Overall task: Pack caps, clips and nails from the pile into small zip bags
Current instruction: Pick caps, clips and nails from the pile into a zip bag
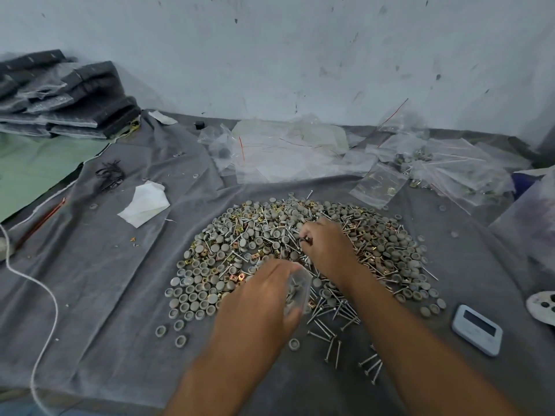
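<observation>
Pile (300,256) of mixed parts spread in a broad flat heap on grey cloth: round grey caps (192,298) mostly at the left and outer edges, brass-coloured square clips (237,277) scattered through the middle, silver nails (327,331) loose and lying flat along the near right edge. One small clear zip bag (297,291), blurred, is held upright over the near side of the pile with a few parts inside. More clear zip bags (378,184) with red seal lines lie crumpled beyond the pile, some holding parts.

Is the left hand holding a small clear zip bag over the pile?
Yes, the left hand grips a small clear zip bag above the pile's near edge.
</observation>
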